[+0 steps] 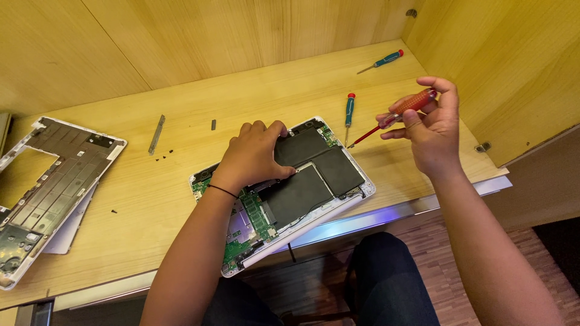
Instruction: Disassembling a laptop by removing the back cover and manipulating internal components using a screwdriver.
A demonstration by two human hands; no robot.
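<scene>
Left hand [252, 154] pressing flat, fingers spread, on black battery [314, 172] inside opened laptop [284, 193] at desk [121, 199] edge — right hand [432, 130] gripping red-handled screwdriver [402, 108], raised above the desk.

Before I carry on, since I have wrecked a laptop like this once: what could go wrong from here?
The opened laptop overhangs the table edge; the left hand pressing on the black battery could tip it off. The red-handled screwdriver in the right hand has its tip hanging close above the battery, and a slip might puncture it. The loose screws lie unguarded on the table and may roll away.
</scene>
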